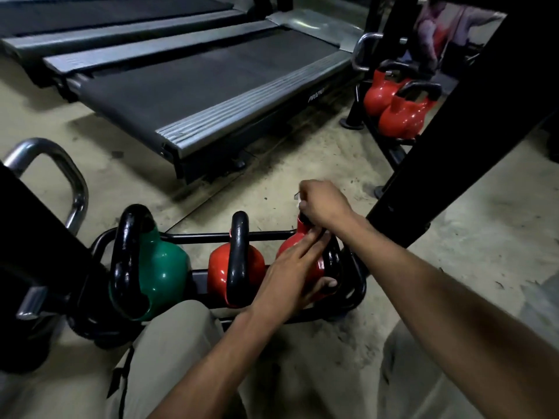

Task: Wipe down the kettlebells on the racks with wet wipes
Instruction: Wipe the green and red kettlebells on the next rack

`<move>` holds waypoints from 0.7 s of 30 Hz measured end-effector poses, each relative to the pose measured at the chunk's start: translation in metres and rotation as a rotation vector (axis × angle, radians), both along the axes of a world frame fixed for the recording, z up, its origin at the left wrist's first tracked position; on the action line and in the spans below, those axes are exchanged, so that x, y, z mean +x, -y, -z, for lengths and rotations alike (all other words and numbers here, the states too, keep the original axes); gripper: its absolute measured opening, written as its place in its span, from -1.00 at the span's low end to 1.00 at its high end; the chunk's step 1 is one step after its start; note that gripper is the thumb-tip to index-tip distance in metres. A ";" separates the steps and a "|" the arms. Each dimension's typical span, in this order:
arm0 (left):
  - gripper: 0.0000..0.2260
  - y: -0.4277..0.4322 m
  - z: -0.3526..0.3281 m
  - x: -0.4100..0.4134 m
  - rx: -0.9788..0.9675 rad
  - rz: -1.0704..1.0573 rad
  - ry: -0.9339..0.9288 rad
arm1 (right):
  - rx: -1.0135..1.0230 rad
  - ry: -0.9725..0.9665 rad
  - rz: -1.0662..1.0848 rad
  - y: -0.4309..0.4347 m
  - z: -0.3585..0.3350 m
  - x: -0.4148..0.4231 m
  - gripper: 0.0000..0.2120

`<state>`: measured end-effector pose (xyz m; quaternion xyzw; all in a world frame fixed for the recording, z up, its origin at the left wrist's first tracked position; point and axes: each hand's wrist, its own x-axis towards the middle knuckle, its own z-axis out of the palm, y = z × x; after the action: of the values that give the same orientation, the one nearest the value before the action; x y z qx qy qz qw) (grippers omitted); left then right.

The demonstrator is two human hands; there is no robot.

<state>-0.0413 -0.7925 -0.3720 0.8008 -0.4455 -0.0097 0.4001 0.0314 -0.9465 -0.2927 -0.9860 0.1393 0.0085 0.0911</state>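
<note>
A low black rack [260,236] holds a green kettlebell [160,267], a red kettlebell [217,270] in the middle and a second red kettlebell [290,240] at the right end. My left hand [290,270] lies on the right red kettlebell, fingers straight across its body and thumb round its near side. My right hand [323,204] is curled at the far end of that kettlebell's black handle, with a bit of white wet wipe [300,201] showing in its fingers.
A treadmill [193,86] lies on the floor just beyond the rack. A black upright post [453,140] rises at the right. A mirror [402,95] at the back right reflects two red kettlebells. A chrome handle [60,167] sticks up at the left.
</note>
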 end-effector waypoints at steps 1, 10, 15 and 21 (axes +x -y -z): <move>-0.27 0.000 0.001 0.000 0.004 0.005 -0.014 | -0.173 -0.116 -0.111 -0.007 -0.003 0.001 -0.96; -0.22 0.000 -0.003 -0.010 0.062 -0.079 -0.006 | 0.005 0.198 -0.048 0.017 0.001 -0.033 -0.84; -0.27 -0.003 0.002 -0.034 -0.002 -0.130 -0.075 | 1.744 0.057 0.686 0.023 0.046 -0.048 -0.63; -0.25 -0.010 0.010 -0.062 0.018 -0.114 -0.131 | 1.949 0.163 0.677 0.018 0.036 -0.055 -0.71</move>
<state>-0.1037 -0.7822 -0.3818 0.8261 -0.3721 -0.0434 0.4209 -0.0241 -0.9640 -0.3286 -0.3913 0.3353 0.0248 0.8567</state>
